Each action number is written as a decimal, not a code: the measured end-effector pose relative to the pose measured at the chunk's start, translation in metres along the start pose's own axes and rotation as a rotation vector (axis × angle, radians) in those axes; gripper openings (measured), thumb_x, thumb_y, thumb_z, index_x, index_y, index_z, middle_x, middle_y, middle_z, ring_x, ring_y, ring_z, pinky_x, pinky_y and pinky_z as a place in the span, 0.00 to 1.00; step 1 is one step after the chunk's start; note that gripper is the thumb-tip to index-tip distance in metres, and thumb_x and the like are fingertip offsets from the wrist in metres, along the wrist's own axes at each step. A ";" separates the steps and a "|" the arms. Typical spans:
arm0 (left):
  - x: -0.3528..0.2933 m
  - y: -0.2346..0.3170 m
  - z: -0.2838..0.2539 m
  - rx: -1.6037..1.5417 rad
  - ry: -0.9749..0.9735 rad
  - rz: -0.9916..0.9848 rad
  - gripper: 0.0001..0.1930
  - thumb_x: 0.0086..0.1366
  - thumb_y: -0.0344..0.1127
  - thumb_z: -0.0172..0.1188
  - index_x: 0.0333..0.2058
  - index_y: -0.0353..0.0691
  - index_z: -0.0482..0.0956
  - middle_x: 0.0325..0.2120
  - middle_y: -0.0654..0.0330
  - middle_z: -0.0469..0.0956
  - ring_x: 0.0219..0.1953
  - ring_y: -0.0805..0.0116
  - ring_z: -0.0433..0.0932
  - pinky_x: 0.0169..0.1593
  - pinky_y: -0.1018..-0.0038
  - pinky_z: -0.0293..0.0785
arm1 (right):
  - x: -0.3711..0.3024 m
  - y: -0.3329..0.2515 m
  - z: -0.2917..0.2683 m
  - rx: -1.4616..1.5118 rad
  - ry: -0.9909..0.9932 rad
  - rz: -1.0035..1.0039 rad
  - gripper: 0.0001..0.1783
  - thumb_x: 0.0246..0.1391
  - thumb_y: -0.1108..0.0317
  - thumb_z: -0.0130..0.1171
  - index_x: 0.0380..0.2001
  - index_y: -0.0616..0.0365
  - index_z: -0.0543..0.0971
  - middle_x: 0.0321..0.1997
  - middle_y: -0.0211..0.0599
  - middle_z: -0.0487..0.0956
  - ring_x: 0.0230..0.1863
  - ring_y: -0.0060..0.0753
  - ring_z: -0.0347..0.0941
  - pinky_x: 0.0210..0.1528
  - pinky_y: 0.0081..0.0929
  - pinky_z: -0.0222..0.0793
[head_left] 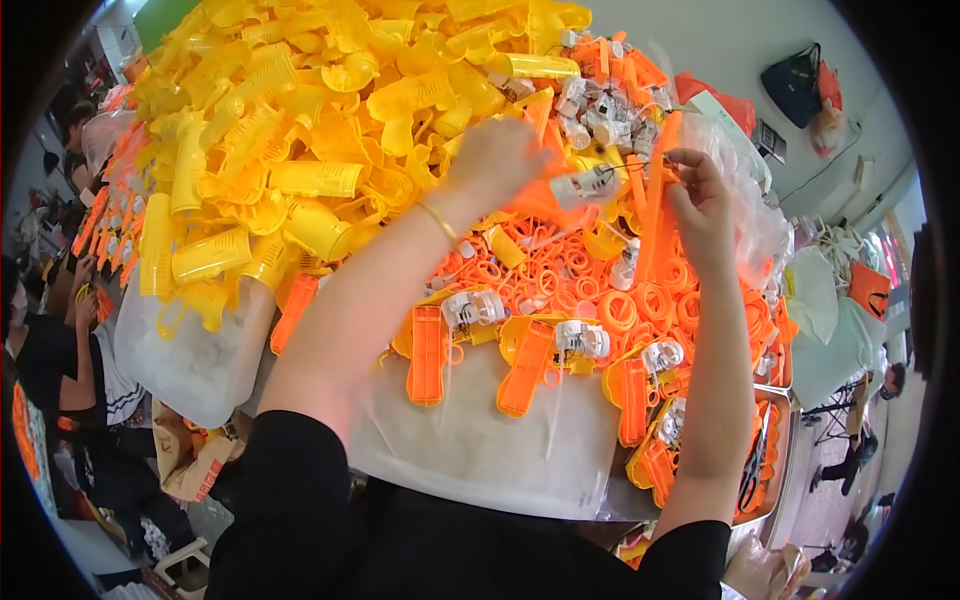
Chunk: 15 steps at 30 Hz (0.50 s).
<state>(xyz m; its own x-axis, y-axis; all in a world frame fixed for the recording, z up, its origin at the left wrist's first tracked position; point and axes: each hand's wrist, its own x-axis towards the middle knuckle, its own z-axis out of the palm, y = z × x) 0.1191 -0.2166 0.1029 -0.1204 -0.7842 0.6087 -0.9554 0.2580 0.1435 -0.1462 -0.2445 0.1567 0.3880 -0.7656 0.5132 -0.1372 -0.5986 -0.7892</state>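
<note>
My right hand (703, 205) is closed in a pinch on a thin black wire at the right of the pile. The wire runs left to a white and clear plastic unit (585, 186), blurred, which hangs between my hands. A long orange plastic strip (657, 215) stands tilted beside my right fingers; whether they touch it I cannot tell. My left hand (497, 160) is smeared by motion over the yellow parts, close to a blurred orange piece (535, 203). Its fingers cannot be made out. Below, half-built yellow shells with orange handles (527, 368) and white units lie in a row.
Yellow plastic shells (320, 110) are heaped at the back left. Orange rings (620, 311) lie in the middle, and more white units (607, 120) at the back. A tray (783, 470) holding black-handled scissors stands at the right. Other people work at the far left.
</note>
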 end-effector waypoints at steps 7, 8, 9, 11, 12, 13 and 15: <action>0.016 -0.100 -0.052 0.308 -0.030 -0.519 0.13 0.61 0.38 0.53 0.41 0.37 0.74 0.44 0.49 0.73 0.48 0.47 0.71 0.50 0.59 0.69 | -0.020 0.031 0.006 -0.338 -0.149 0.380 0.15 0.50 0.71 0.55 0.43 0.60 0.75 0.27 0.27 0.75 0.24 0.17 0.70 0.26 0.18 0.66; 0.016 -0.100 -0.050 0.342 -0.059 -0.526 0.13 0.60 0.36 0.52 0.42 0.38 0.74 0.45 0.49 0.72 0.48 0.47 0.70 0.50 0.58 0.69 | -0.023 0.030 0.005 -0.333 -0.171 0.448 0.15 0.49 0.72 0.55 0.43 0.60 0.75 0.29 0.27 0.75 0.25 0.17 0.71 0.27 0.18 0.67; 0.012 -0.095 -0.049 0.379 -0.096 -0.541 0.13 0.59 0.35 0.52 0.42 0.39 0.74 0.46 0.49 0.72 0.48 0.47 0.70 0.50 0.58 0.69 | -0.029 0.034 0.000 -0.333 -0.166 0.451 0.15 0.49 0.72 0.55 0.43 0.60 0.75 0.29 0.27 0.75 0.25 0.17 0.71 0.27 0.18 0.67; 0.001 -0.082 -0.062 0.387 -0.108 -0.404 0.12 0.59 0.34 0.53 0.42 0.40 0.74 0.44 0.50 0.72 0.47 0.48 0.70 0.49 0.57 0.69 | -0.043 0.043 -0.010 -0.226 -0.071 0.300 0.15 0.47 0.72 0.56 0.41 0.60 0.75 0.33 0.28 0.75 0.25 0.18 0.71 0.27 0.18 0.67; -0.003 -0.073 -0.066 0.384 -0.123 -0.267 0.12 0.58 0.33 0.53 0.41 0.40 0.74 0.43 0.50 0.73 0.47 0.49 0.70 0.49 0.57 0.69 | -0.052 0.048 -0.017 -0.226 -0.066 0.314 0.15 0.47 0.72 0.56 0.41 0.60 0.75 0.33 0.28 0.75 0.25 0.18 0.71 0.27 0.18 0.67; -0.009 -0.065 -0.068 0.379 -0.134 -0.262 0.12 0.58 0.33 0.53 0.41 0.40 0.74 0.43 0.50 0.73 0.47 0.49 0.70 0.49 0.57 0.69 | -0.060 0.052 -0.025 -0.255 -0.120 0.405 0.14 0.46 0.73 0.57 0.39 0.60 0.76 0.34 0.29 0.75 0.26 0.20 0.72 0.28 0.20 0.68; -0.020 -0.054 -0.080 0.407 -0.178 -0.213 0.12 0.56 0.33 0.55 0.40 0.41 0.74 0.40 0.51 0.73 0.45 0.50 0.71 0.47 0.58 0.69 | -0.076 0.058 -0.034 -0.270 -0.185 0.479 0.12 0.45 0.74 0.57 0.37 0.60 0.76 0.35 0.31 0.75 0.28 0.22 0.72 0.29 0.21 0.68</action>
<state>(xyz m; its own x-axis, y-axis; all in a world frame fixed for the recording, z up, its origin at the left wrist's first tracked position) 0.1943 -0.1697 0.1461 0.0789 -0.8890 0.4511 -0.9873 -0.1324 -0.0881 -0.2146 -0.2291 0.0840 0.3750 -0.9264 0.0333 -0.5553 -0.2532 -0.7921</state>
